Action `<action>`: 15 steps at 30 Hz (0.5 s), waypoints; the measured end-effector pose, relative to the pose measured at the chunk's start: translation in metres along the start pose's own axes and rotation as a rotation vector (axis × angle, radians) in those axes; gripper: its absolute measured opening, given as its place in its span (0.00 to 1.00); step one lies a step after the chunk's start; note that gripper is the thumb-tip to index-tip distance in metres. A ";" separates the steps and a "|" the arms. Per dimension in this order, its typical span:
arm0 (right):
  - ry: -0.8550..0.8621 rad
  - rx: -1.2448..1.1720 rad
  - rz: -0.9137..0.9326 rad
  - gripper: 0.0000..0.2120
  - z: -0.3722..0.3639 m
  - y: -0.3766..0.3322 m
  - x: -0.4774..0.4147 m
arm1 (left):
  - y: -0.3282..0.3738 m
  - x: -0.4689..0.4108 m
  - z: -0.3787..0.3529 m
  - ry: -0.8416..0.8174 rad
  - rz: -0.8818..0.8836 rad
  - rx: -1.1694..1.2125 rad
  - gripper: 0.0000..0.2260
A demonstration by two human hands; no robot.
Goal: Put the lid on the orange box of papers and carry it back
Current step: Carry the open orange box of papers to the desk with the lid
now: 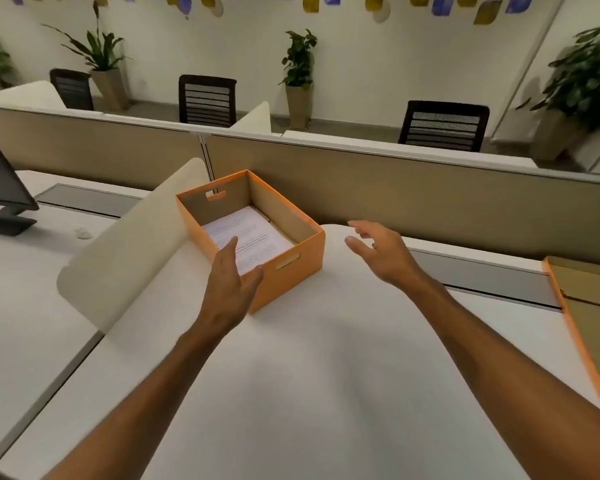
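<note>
The orange box [257, 237] sits open on the white desk [291, 393], pushed toward the back near the beige partition [413, 188] and just beside the cream side screen [125, 244] on its left. A stack of printed papers [248, 237] lies flat on its floor, well below the rim, so nothing should stop a cover from seating. Slot handles are cut into the near and far walls.

The lid [589, 327] lies well apart from the box, at the desk's right edge, inside face up, partly cut off by the frame. It has not been picked up yet, so the covering step is not done.

The left hand [231, 282] is at the box's near left corner, fingers spread and loosely curved, holding nothing; its thumb appears to touch or nearly touch the near wall, though contact cannot be confirmed. It looks placed to steady the box. The right hand [381, 251] hovers to the right of the box, apart from it, fingers wide and empty, palm turned inward.

As a judgement, the right hand is the nearer one to the lid, so a reach across to the desk's right edge seems the sensible next move. The lid will have to be flipped over before it can drop onto the rim.
</note>
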State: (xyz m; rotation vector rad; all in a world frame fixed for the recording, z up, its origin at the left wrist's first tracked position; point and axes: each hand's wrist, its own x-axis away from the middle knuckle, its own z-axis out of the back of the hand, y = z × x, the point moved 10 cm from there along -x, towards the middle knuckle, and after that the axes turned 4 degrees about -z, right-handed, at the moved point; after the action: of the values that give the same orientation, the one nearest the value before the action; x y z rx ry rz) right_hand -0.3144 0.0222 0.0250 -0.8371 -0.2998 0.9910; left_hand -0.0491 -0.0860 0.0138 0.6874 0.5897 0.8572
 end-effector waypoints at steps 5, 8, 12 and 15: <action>-0.077 0.004 -0.150 0.21 -0.040 0.022 -0.043 | -0.048 -0.024 -0.011 0.035 0.134 0.049 0.32; -0.122 -0.041 -0.218 0.22 -0.066 0.037 -0.069 | -0.074 -0.035 -0.019 0.056 0.217 0.126 0.32; -0.100 -0.214 -0.361 0.23 -0.089 0.066 -0.102 | -0.114 -0.042 -0.039 0.032 0.412 0.216 0.37; -0.059 -0.354 -0.514 0.19 -0.103 0.089 -0.122 | -0.136 -0.046 -0.051 0.029 0.501 0.305 0.30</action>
State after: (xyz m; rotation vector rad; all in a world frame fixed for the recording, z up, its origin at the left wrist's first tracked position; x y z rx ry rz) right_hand -0.3755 -0.1040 -0.0915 -0.9842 -0.7168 0.4846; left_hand -0.0449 -0.1725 -0.1116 1.1302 0.5896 1.2567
